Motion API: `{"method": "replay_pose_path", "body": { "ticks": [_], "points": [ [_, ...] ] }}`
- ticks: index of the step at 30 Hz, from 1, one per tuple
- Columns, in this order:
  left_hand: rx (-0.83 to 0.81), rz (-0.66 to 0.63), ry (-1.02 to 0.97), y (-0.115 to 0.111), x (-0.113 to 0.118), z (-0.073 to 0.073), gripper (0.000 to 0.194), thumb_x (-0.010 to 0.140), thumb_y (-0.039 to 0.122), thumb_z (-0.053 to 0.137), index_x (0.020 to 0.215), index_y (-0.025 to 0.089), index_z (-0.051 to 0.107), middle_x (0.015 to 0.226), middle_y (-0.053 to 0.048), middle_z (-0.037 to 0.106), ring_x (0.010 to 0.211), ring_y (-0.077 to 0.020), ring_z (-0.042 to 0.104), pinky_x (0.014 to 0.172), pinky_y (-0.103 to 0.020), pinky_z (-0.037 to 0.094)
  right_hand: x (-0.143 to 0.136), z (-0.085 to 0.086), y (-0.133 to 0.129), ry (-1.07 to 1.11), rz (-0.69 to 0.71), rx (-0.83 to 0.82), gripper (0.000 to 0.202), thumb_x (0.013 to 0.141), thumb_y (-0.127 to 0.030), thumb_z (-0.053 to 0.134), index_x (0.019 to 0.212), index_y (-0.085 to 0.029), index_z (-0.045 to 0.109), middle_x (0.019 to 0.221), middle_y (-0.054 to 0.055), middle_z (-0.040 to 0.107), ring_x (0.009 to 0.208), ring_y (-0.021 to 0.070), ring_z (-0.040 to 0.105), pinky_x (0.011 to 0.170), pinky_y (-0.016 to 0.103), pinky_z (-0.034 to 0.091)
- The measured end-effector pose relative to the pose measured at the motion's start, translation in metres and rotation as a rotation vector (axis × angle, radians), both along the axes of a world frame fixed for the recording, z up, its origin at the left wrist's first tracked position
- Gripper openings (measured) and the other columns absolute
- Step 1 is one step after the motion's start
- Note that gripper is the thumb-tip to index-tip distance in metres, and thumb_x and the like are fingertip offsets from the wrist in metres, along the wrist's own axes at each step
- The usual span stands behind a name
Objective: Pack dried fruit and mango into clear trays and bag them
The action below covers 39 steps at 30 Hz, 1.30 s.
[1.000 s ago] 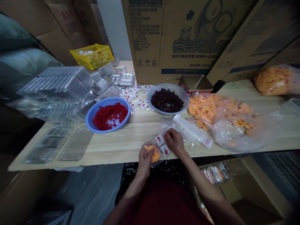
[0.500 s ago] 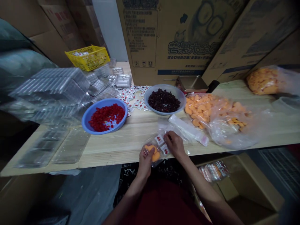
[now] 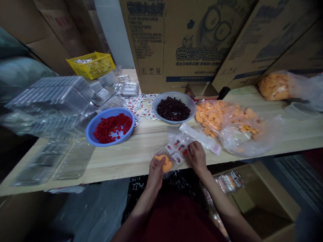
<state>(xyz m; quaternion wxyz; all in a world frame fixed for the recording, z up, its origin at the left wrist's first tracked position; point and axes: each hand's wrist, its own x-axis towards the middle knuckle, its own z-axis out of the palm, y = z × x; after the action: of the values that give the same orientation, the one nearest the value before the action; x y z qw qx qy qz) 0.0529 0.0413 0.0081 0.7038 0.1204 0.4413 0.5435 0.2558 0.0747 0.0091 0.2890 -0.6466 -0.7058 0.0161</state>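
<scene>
A clear plastic tray (image 3: 174,158) with several compartments lies at the table's front edge. My left hand (image 3: 155,170) is closed on its left end, thumb over the orange pieces (image 3: 166,164). White sachets with red print (image 3: 177,157) fill the middle of the tray. Beyond them sit small dark and red pieces (image 3: 181,147). My right hand (image 3: 197,157) is at the tray's right end, fingertips pinched at a small red piece (image 3: 185,152). Its fingers partly hide that end.
Behind are a blue bowl of red pieces (image 3: 88,129), a bowl of dark pieces (image 3: 193,111), scattered sachets (image 3: 148,112) and an open bag of orange pieces (image 3: 214,116). Stacked clear trays (image 3: 58,97) and a yellow basket (image 3: 98,67) stand left. An open carton (image 3: 272,195) is below right.
My right hand has moved rightward along the tray, uncovering small dark and red pieces in its compartments. My left hand keeps its hold. The whole view has shifted slightly.
</scene>
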Motion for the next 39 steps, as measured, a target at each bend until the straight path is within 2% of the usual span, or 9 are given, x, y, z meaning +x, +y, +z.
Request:
{"method": "replay_pose_path", "body": {
  "ticks": [2, 5, 9, 15, 20, 25, 31, 35, 39],
  "points": [
    [0.012, -0.009, 0.016, -0.001, -0.005, 0.002, 0.054, 0.065, 0.037, 0.086, 0.108, 0.017, 0.061, 0.103, -0.008, 0.074, 0.089, -0.022, 0.072, 0.084, -0.035, 0.054, 0.001, 0.006, 0.004, 0.038, 0.018, 0.015, 0.015, 0.091, -0.015, 0.044, 0.091, -0.02, 0.058, 0.095, 0.009, 0.058, 0.091, 0.0237, 0.052, 0.079, 0.033, 0.041],
    [0.031, 0.005, 0.01, 0.0, -0.01, 0.006, 0.052, 0.068, 0.036, 0.084, 0.11, 0.017, 0.061, 0.109, -0.01, 0.073, 0.095, -0.0231, 0.072, 0.088, -0.037, 0.055, 0.004, 0.013, 0.013, -0.016, 0.045, 0.004, 0.014, 0.09, -0.015, 0.044, 0.089, -0.019, 0.058, 0.096, 0.01, 0.06, 0.092, 0.0248, 0.052, 0.079, 0.034, 0.04],
    [0.029, 0.032, -0.005, 0.003, -0.015, 0.01, 0.053, 0.068, 0.034, 0.084, 0.112, 0.018, 0.058, 0.111, -0.01, 0.073, 0.097, -0.0235, 0.072, 0.094, -0.039, 0.053, 0.009, 0.018, 0.02, -0.045, 0.043, -0.058, 0.014, 0.086, -0.013, 0.045, 0.086, -0.019, 0.058, 0.086, 0.009, 0.062, 0.083, 0.0235, 0.055, 0.074, 0.033, 0.039],
    [0.071, 0.128, 0.057, 0.006, -0.016, 0.011, 0.05, 0.069, 0.034, 0.084, 0.108, 0.02, 0.057, 0.108, -0.006, 0.072, 0.099, -0.0202, 0.07, 0.093, -0.035, 0.052, -0.003, 0.024, 0.011, 0.219, 0.041, -0.27, 0.021, 0.083, -0.02, 0.05, 0.1, -0.021, 0.062, 0.069, 0.001, 0.062, 0.066, 0.0193, 0.058, 0.065, 0.029, 0.038],
    [0.113, 0.075, 0.116, -0.005, -0.005, 0.004, 0.046, 0.075, 0.036, 0.079, 0.112, 0.019, 0.058, 0.106, -0.007, 0.071, 0.092, -0.0188, 0.069, 0.088, -0.033, 0.053, -0.027, 0.015, -0.002, 0.366, -0.024, -0.32, 0.025, 0.085, -0.027, 0.049, 0.105, -0.02, 0.062, 0.063, -0.001, 0.058, 0.057, 0.0169, 0.054, 0.06, 0.027, 0.036],
    [0.115, 0.003, 0.114, -0.022, 0.004, -0.006, 0.041, 0.077, 0.037, 0.077, 0.108, 0.018, 0.056, 0.096, -0.004, 0.07, 0.081, -0.0167, 0.068, 0.078, -0.029, 0.053, -0.04, 0.002, 0.011, 0.166, -0.121, -0.29, 0.02, 0.086, -0.029, 0.052, 0.102, -0.02, 0.061, 0.073, 0.001, 0.062, 0.065, 0.0177, 0.055, 0.06, 0.027, 0.032],
    [0.104, -0.023, 0.137, -0.026, 0.001, -0.013, 0.038, 0.079, 0.037, 0.075, 0.105, 0.019, 0.055, 0.09, -0.003, 0.068, 0.077, -0.0149, 0.066, 0.073, -0.027, 0.053, -0.035, -0.006, 0.033, 0.053, -0.147, -0.33, 0.014, 0.084, -0.017, 0.053, 0.094, -0.019, 0.062, 0.085, 0.005, 0.067, 0.075, 0.0184, 0.059, 0.064, 0.027, 0.033],
    [0.075, -0.035, 0.154, -0.025, 0.001, -0.016, 0.043, 0.076, 0.04, 0.077, 0.106, 0.018, 0.058, 0.092, -0.004, 0.069, 0.079, -0.0169, 0.068, 0.075, -0.028, 0.053, -0.026, -0.011, 0.034, 0.145, -0.131, -0.363, 0.014, 0.081, -0.014, 0.055, 0.092, -0.018, 0.063, 0.076, 0.004, 0.066, 0.07, 0.0181, 0.059, 0.066, 0.027, 0.037],
    [0.056, -0.063, 0.208, -0.027, 0.0, -0.018, 0.048, 0.071, 0.041, 0.081, 0.108, 0.018, 0.06, 0.095, -0.006, 0.071, 0.082, -0.0181, 0.068, 0.076, -0.028, 0.053, -0.02, -0.014, 0.035, 0.301, -0.121, -0.29, 0.011, 0.08, -0.017, 0.052, 0.081, -0.018, 0.063, 0.073, 0.003, 0.065, 0.068, 0.0176, 0.058, 0.065, 0.027, 0.038]
  ]
}}
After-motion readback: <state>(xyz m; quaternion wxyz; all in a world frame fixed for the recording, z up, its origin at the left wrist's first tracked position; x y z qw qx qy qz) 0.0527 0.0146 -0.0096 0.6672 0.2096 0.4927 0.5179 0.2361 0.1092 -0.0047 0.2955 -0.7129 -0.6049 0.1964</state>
